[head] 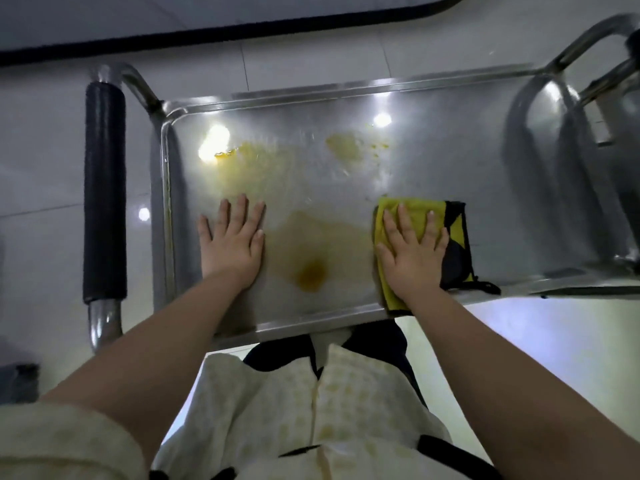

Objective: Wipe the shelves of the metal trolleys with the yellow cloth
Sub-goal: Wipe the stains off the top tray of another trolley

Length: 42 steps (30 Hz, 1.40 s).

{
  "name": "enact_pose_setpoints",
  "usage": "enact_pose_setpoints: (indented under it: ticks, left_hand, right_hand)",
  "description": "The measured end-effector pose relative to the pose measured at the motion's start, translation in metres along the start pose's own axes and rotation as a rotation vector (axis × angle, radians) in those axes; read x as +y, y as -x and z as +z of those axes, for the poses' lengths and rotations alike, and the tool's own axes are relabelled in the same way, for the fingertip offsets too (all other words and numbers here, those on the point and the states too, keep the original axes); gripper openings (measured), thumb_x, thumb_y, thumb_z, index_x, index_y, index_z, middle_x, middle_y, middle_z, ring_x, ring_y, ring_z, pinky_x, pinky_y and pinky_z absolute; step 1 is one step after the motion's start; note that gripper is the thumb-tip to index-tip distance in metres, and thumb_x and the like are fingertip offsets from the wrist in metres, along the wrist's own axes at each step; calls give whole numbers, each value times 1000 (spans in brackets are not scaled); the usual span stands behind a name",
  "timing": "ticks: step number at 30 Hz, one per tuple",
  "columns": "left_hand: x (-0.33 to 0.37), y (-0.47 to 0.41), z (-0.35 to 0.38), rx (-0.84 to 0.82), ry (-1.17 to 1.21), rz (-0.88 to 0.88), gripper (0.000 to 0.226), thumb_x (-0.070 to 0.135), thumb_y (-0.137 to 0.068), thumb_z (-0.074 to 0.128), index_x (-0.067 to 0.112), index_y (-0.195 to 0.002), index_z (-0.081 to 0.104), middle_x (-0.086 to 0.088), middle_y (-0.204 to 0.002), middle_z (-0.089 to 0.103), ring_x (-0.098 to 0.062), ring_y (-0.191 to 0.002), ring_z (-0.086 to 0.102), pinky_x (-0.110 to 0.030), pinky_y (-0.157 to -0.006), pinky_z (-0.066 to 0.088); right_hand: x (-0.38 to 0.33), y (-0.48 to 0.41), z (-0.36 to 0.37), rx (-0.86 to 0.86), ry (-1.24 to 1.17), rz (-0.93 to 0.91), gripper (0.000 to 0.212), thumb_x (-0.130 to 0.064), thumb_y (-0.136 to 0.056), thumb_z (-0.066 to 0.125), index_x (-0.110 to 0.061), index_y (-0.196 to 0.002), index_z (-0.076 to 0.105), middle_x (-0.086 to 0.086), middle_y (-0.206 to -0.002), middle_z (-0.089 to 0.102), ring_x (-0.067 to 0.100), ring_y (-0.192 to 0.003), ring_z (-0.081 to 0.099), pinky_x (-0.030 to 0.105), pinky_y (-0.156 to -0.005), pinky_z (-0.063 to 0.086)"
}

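Note:
The metal trolley's top shelf [450,161] fills the middle of the head view. Yellow-brown spill marks lie on it: a large stain [311,251] near the front, smears at the back left [249,157] and back centre [346,147]. My right hand [412,251] presses flat, fingers straight, on the folded yellow cloth [389,213] with black trim, at the front right of the stain. Resting flat on the bare shelf left of the stain is my left hand [232,240], fingers spread.
A black padded push handle [104,188] on a steel tube stands at the trolley's left end. Curved steel frame tubes [561,64] rise at the right end. A dark-edged mat [214,36] lies on the tiled floor beyond. My pale patterned clothing [311,403] is against the front rim.

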<state>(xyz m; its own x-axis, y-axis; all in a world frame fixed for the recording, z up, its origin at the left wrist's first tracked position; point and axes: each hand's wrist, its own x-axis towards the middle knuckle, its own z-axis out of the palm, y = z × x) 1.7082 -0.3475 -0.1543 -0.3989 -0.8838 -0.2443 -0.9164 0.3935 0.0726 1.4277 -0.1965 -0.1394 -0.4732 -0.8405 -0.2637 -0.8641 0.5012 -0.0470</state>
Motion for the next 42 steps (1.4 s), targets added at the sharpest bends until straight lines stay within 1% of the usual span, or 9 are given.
enact_pose_setpoints:
  ticks: [5,9,12,16,20,22,28,33,42]
  left_hand:
    - [-4,2,-2,3,53,23,54,42,-102,19,41,-154,3,7,-164,-3,-21,-150,-4,-55,-117,-8]
    - [-6,3,0,20,80,29,54,44,-102,17,42,-154,5,7,-164,-1,-21,-151,-4,-54,-117,-8]
    - [-3,3,2,12,73,30,55,47,-100,10,43,-154,1,8,-164,-3,-20,-150,-6,-53,-116,-11]
    - [0,3,4,32,97,37,56,48,-98,5,44,-153,0,8,-164,-3,-20,-150,-6,-52,-115,-15]
    - [0,1,6,30,79,36,56,49,-97,-1,43,-152,-9,9,-162,-10,-22,-150,-10,-56,-115,-13]
    - [-1,2,6,26,76,36,55,48,-97,-2,42,-151,-11,8,-163,-11,-22,-150,-11,-57,-115,-13]
    - [-3,4,3,-14,67,24,58,42,-98,7,34,-155,-3,10,-162,-12,-19,-149,-13,-55,-116,-13]
    - [-4,-6,-11,-7,118,19,58,35,-99,18,25,-156,12,7,-164,-3,-21,-150,-10,-54,-115,-17]
    - [-15,-66,-24,1,96,-68,54,47,-102,11,39,-154,-2,8,-163,-9,-21,-150,-12,-58,-112,-17]
  right_hand:
    - [-138,43,14,-5,18,-325,58,-49,-98,22,-40,-154,9,-11,-163,3,45,-146,-2,65,-113,2]
    - [-118,33,10,8,21,-416,57,-50,-99,32,-44,-153,15,-14,-162,12,36,-149,2,59,-117,1]
    - [-52,14,3,13,-31,-156,58,-52,-96,33,-43,-151,20,-13,-160,18,33,-149,2,56,-116,-4]
    - [38,-5,-9,-3,-101,280,63,-58,-91,21,-47,-152,8,-13,-163,7,35,-149,0,58,-117,-1]
    - [21,-13,-4,29,-140,460,59,-55,-98,23,-44,-153,5,-15,-163,-2,36,-148,-7,61,-115,-4]
    - [-21,-14,2,57,-103,383,59,-49,-100,29,-39,-154,8,-14,-163,0,39,-148,-4,62,-115,-4]
    - [-177,10,14,11,7,-247,58,-50,-98,24,-43,-153,8,-14,-163,2,40,-148,-2,62,-114,-6]
    - [-183,7,14,8,3,-246,57,-54,-100,20,-45,-152,-1,-15,-162,-7,36,-148,-10,61,-114,-7]
    - [-169,-4,5,47,72,-362,60,-60,-97,20,-42,-154,8,-11,-163,8,38,-149,-5,69,-111,-7]
